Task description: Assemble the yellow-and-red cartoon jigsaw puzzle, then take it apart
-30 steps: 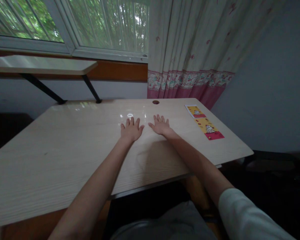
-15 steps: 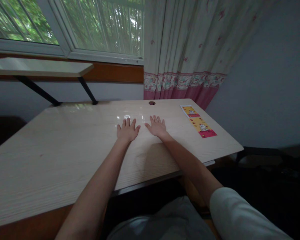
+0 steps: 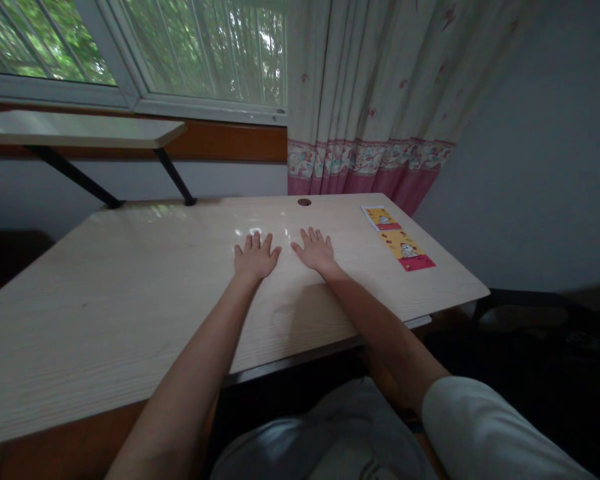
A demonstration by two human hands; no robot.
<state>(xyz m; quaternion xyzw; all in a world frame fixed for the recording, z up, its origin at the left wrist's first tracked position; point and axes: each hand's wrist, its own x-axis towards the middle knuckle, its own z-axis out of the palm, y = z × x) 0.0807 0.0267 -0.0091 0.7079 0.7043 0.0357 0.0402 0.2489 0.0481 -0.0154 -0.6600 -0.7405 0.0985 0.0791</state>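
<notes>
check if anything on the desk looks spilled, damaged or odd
Nothing looks spilled or broken. The left hand and right hand rest on the desk, with printed paper near its right edge. One small oddity: a faint dark mark left of the hands, too small to identify.

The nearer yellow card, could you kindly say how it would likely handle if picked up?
The card looks thin, so it is probably light and bendable. Lying flat on the desk, it seems unlikely to roll or tip.
</notes>
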